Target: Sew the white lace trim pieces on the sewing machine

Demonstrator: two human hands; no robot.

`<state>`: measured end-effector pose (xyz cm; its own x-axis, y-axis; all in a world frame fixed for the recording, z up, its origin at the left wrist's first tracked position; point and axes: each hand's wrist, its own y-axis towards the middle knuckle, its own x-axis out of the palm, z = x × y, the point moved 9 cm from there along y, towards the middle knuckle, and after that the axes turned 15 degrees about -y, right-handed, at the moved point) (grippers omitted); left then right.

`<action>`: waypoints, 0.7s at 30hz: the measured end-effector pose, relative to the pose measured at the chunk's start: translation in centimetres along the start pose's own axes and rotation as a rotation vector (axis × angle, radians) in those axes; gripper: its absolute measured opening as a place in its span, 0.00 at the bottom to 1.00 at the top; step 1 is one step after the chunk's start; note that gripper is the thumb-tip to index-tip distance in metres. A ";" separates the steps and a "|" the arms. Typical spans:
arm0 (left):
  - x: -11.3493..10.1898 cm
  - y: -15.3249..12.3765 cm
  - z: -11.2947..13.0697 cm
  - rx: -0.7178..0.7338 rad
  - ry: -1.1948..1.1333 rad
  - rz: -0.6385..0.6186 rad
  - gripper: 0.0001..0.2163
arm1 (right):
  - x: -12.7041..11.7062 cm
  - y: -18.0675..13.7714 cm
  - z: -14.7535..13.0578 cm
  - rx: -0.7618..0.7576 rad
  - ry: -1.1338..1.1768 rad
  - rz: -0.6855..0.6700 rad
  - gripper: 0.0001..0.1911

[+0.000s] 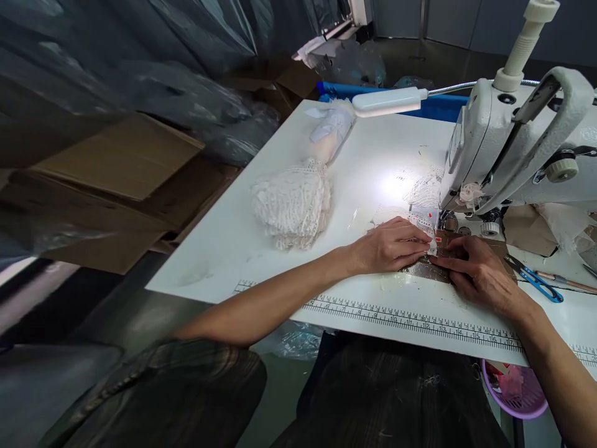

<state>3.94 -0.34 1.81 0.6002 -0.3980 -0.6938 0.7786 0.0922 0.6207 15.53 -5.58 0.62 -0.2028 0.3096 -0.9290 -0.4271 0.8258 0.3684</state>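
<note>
My left hand (389, 247) lies on the white sewing table (224, 249), its fingers pressed together on a small strip of white lace (426, 225) just in front of the sewing machine's needle. My right hand (478, 274) rests flat beside it, fingertips meeting the left hand's at the lace edge on the metal plate. The white sewing machine (517, 143) stands right behind both hands, and its lamp (387, 101) lights the work spot.
A heap of white lace (293, 202) and a wrapped roll (331, 134) lie on the table's left half. Blue-handled snips (536, 280) lie right of my right hand. A ruler strip (420, 320) runs along the front edge. Cardboard and plastic sheeting fill the left. A purple basket (515, 392) hangs below.
</note>
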 end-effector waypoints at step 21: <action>1.6 0.3 0.1 -0.095 0.191 -0.191 0.13 | 0.1 -0.2 1.9 0.173 0.181 -0.063 0.22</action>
<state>5.09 -1.04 0.90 0.4578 -0.2382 -0.8566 0.8891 0.1211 0.4415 17.31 -4.83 0.41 -0.3416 0.1788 -0.9227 -0.2894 0.9140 0.2842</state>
